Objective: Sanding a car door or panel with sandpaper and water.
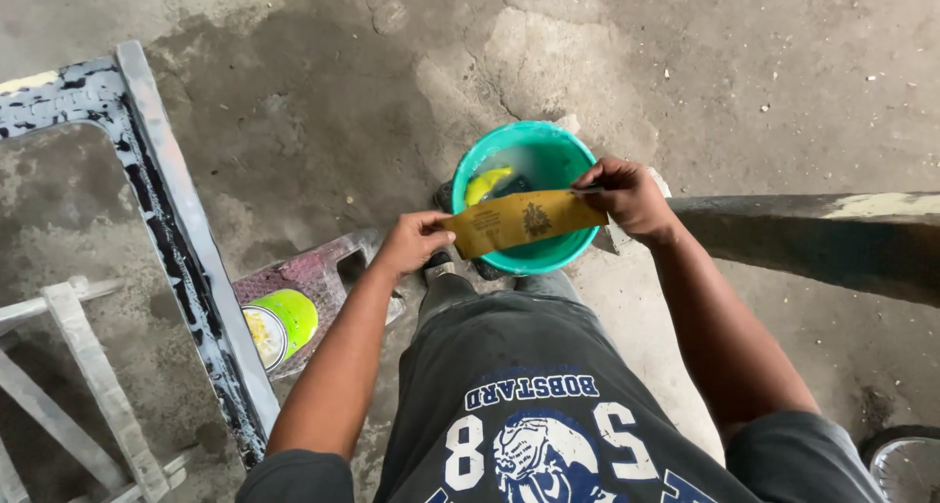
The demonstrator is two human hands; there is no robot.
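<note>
You hold a yellow-brown strip of sandpaper flat in the middle of the frame, right over the green bucket. Your left hand pinches one end, and your right hand pinches the other. The strip looks dry and not yet dipped, I think. The grey frame at the left looks patchy, so rubbing seems left.

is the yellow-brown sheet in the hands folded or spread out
Spread out. The sheet is stretched flat between the left hand and right hand, each pinching one end, above the teal bucket.
</note>
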